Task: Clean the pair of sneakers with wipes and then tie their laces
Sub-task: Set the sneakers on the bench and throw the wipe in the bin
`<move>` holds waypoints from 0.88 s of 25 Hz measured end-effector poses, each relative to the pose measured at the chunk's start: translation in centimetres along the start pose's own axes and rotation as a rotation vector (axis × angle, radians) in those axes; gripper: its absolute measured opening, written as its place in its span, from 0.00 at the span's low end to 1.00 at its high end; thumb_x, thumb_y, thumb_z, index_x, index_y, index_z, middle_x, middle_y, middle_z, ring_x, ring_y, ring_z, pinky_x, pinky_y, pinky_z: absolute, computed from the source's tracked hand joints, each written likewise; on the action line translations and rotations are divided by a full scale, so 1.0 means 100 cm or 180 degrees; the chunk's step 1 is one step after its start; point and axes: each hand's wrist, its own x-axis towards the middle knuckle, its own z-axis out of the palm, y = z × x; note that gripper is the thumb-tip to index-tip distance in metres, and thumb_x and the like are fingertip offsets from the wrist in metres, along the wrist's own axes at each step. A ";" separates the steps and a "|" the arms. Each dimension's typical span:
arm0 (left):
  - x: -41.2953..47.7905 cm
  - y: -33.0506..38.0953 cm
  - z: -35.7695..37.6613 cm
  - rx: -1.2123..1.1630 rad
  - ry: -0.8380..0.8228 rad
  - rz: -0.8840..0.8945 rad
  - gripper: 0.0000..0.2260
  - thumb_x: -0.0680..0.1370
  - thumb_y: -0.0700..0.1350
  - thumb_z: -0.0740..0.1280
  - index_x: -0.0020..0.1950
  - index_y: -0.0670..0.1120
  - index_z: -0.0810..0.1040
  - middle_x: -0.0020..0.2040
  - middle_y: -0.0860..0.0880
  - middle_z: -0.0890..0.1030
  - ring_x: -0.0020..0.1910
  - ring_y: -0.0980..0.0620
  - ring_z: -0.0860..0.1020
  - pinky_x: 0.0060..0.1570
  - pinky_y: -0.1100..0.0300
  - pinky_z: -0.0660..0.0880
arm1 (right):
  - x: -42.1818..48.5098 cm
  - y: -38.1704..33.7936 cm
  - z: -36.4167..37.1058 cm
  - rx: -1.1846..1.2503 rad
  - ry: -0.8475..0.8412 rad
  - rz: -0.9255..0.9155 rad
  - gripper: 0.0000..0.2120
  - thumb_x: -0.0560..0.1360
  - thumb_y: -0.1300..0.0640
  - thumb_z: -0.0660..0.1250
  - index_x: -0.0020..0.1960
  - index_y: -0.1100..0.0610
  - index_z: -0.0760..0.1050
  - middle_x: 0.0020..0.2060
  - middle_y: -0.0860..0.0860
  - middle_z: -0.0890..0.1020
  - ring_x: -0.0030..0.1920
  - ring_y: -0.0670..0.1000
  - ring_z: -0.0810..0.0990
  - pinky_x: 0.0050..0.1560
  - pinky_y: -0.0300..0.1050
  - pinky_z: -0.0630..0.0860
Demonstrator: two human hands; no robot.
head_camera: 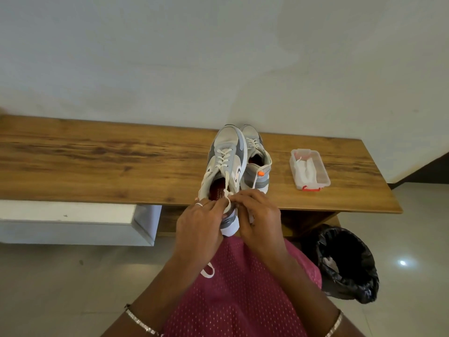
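On my feed the near sneaker [226,161] sat on the wooden bench [97,161], its heel jutting past the front edge toward the person. The left hand [199,220] and the right hand [257,215] met at that heel end, fingers curled, each pinching the white laces [227,182]. The second sneaker [255,164] stood touching it on the right, an orange-tipped lace end hanging down its side. A clear wipes box [309,169] lay further right, and a black-lined bin [347,263] stood on the floor.

White print on the red insole [217,192] of the nearer sneaker [226,161], too blurred to read.
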 end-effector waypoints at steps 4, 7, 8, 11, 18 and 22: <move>0.010 -0.004 0.011 0.0068 0.0134 0.0002 0.22 0.57 0.38 0.83 0.49 0.46 0.84 0.35 0.49 0.84 0.33 0.48 0.82 0.29 0.58 0.78 | 0.008 0.020 0.014 -0.0252 0.0024 -0.0176 0.12 0.73 0.69 0.72 0.55 0.61 0.83 0.51 0.54 0.83 0.53 0.50 0.80 0.54 0.38 0.77; 0.022 -0.006 0.016 0.0115 0.0264 -0.0069 0.18 0.58 0.36 0.80 0.46 0.46 0.84 0.32 0.50 0.82 0.30 0.49 0.80 0.27 0.58 0.74 | 0.036 0.039 0.033 -0.0626 0.0028 -0.0355 0.10 0.74 0.65 0.71 0.55 0.62 0.83 0.51 0.57 0.83 0.52 0.56 0.80 0.50 0.46 0.79; 0.026 -0.008 0.019 0.0137 0.0296 -0.0112 0.18 0.58 0.35 0.80 0.45 0.46 0.83 0.32 0.50 0.81 0.30 0.49 0.79 0.26 0.59 0.73 | 0.048 0.043 0.039 -0.0654 0.0035 -0.0306 0.09 0.75 0.63 0.70 0.54 0.62 0.83 0.50 0.57 0.83 0.52 0.57 0.81 0.49 0.47 0.80; 0.039 -0.018 0.034 0.0139 0.0224 -0.0266 0.17 0.60 0.35 0.79 0.45 0.47 0.83 0.32 0.50 0.81 0.31 0.48 0.79 0.26 0.59 0.72 | 0.066 0.054 0.053 -0.0404 -0.0105 -0.0082 0.09 0.74 0.66 0.71 0.53 0.61 0.84 0.49 0.55 0.83 0.50 0.54 0.81 0.51 0.44 0.78; 0.068 -0.037 0.074 0.0180 -0.0030 -0.0224 0.18 0.60 0.36 0.81 0.46 0.46 0.83 0.35 0.48 0.83 0.34 0.47 0.81 0.34 0.55 0.78 | 0.055 0.072 0.058 0.0135 -0.0665 0.0385 0.13 0.74 0.68 0.69 0.56 0.58 0.84 0.49 0.52 0.83 0.48 0.48 0.81 0.50 0.36 0.77; 0.084 -0.035 0.090 0.0129 -0.0252 -0.0320 0.19 0.62 0.37 0.80 0.51 0.46 0.82 0.39 0.47 0.84 0.40 0.47 0.81 0.41 0.54 0.78 | 0.069 0.083 0.068 -0.0116 -0.0726 0.0654 0.13 0.77 0.67 0.66 0.58 0.59 0.83 0.51 0.53 0.82 0.51 0.48 0.79 0.52 0.26 0.68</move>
